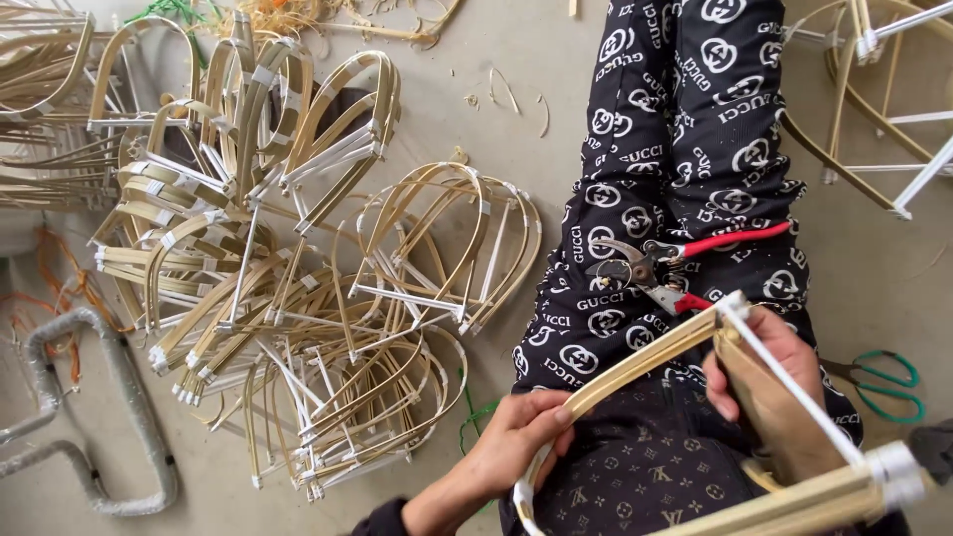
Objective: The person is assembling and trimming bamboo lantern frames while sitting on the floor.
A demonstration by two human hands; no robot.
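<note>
My left hand (516,437) grips the curved end of a bent bamboo strip frame (635,362) that lies across my lap. My right hand (769,382) holds the other side of the same frame, where a white rod (794,382) crosses it and tape wraps the joint (893,471). Red-handled pruning shears (660,268) rest on my patterned black trouser leg (685,149), just above the frame.
A big heap of finished arched bamboo frames (298,268) with white tape covers the floor to the left. Green-handled scissors (884,382) lie on the floor at the right. A grey flexible hose (109,397) curls at the lower left. More bamboo frames (874,89) stand at the upper right.
</note>
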